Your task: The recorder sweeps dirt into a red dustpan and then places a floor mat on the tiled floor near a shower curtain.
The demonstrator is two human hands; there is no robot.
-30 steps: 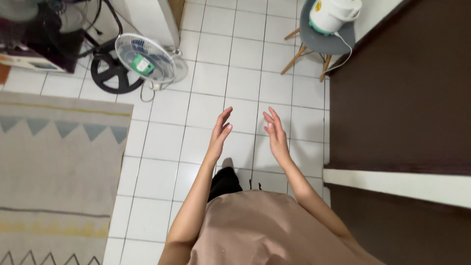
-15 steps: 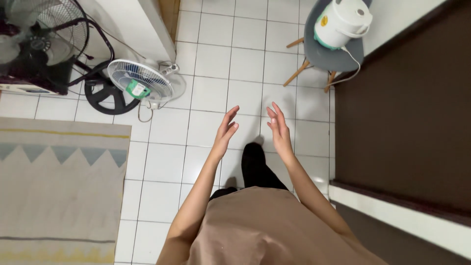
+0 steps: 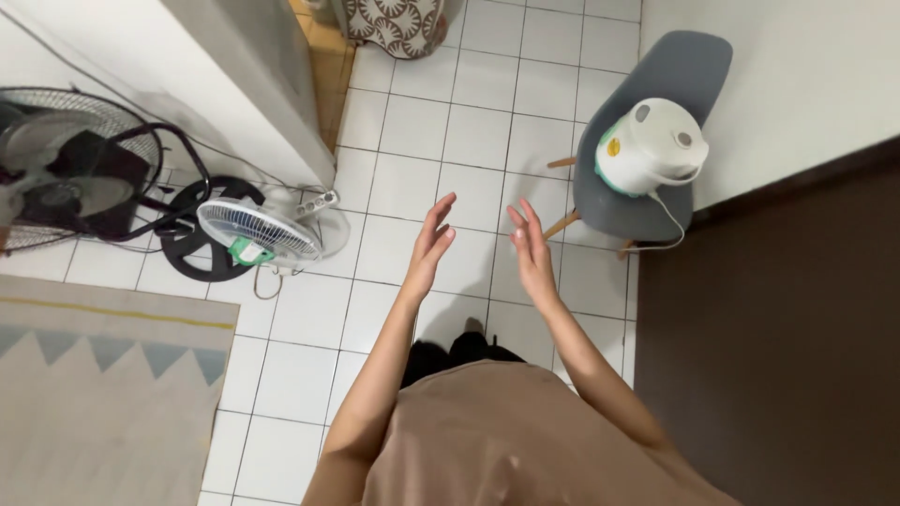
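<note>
Holding left hand (image 3: 429, 245) and right hand (image 3: 531, 251) up, palms facing, fingers spread, gripping nothing. Passing white kettle (image 3: 649, 148) on grey chair (image 3: 677, 70) at two o'clock; small fan (image 3: 258, 230) at nine.

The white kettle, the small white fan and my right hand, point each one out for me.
white kettle (image 3: 652, 145), head view, on its rounded lid.
small white fan (image 3: 258, 230), head view, on its wire grille.
right hand (image 3: 532, 251), head view, on its palm.

Left hand (image 3: 430, 242) and right hand (image 3: 531, 248) raised side by side over white tiled floor (image 3: 412, 178), both empty, fingers loosely spread, palms facing each other, small gap between, nearest a white electric kettle (image 3: 652, 147) far right on grey chair (image 3: 689, 70)
</note>
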